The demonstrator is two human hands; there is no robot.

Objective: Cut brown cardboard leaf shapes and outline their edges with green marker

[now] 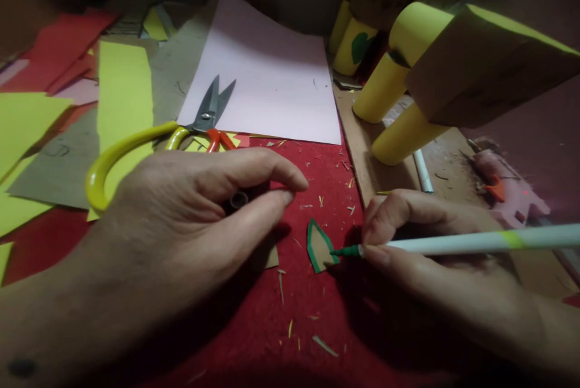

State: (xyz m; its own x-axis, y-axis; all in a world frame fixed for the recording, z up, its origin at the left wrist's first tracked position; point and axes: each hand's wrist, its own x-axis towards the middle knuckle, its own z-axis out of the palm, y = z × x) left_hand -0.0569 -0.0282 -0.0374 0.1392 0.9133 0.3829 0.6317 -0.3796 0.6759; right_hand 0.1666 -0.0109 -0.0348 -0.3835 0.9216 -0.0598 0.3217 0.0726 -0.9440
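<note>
My right hand is closed round a white marker with a green tip. The tip touches the right edge of a small pointed piece of cardboard, which has a green border drawn along its sides. My left hand is to the left of this piece, fingers curled and thumb close to the forefinger. Between them shows the round, hollow end of a small marker cap. Under the left hand lies another bit of cardboard, partly hidden. Behind that hand lie scissors with yellow and orange handles, blades spread.
A pale pink sheet lies at the back of the red surface, which is strewn with paper scraps. Yellow strips and red paper pile up on the left. Yellow paper tubes with cardboard and a pink glue gun are at right.
</note>
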